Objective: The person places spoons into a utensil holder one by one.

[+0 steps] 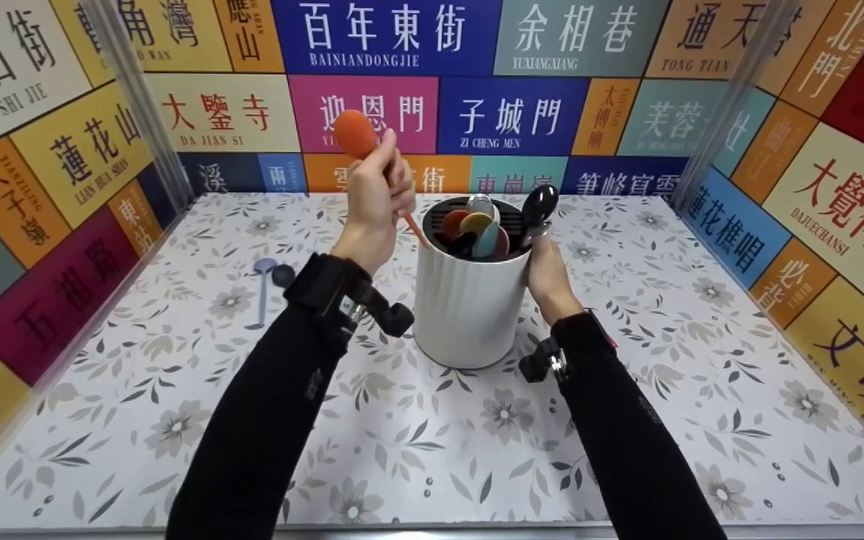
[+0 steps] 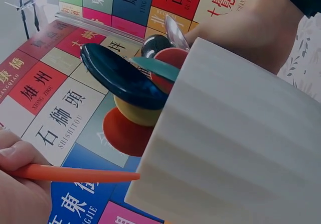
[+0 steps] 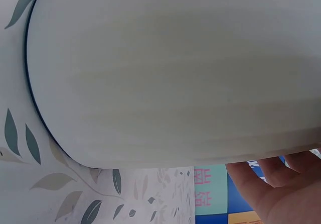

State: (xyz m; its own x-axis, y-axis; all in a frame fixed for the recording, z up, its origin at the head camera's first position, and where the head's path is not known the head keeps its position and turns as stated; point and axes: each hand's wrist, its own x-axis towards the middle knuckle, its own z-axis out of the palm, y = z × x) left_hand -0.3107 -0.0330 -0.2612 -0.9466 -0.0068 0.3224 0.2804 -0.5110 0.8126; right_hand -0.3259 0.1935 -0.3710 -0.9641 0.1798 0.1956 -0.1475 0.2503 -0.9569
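Note:
My left hand (image 1: 376, 206) grips an orange spoon (image 1: 355, 135) by its handle, bowl end up. Its thin handle (image 2: 95, 174) slants down to the left rim of a white ribbed utensil holder (image 1: 469, 315), its tip overlapping the rim in the left wrist view. The holder stands upright, and my right hand (image 1: 550, 281) holds its right side, fingers (image 3: 273, 171) along the wall. From its slotted black top rise a black spoon (image 1: 540, 202), a clear spoon (image 1: 481, 204), a teal spoon (image 1: 486, 240), a yellow spoon (image 1: 475, 222) and other utensils.
On the floral-patterned table (image 1: 432, 450), a blue-grey ladle (image 1: 263, 289) lies left of the holder beside a small dark round piece (image 1: 283, 275), partly behind my left wrist. Panels with coloured street-name signs (image 1: 394, 37) enclose the back and both sides.

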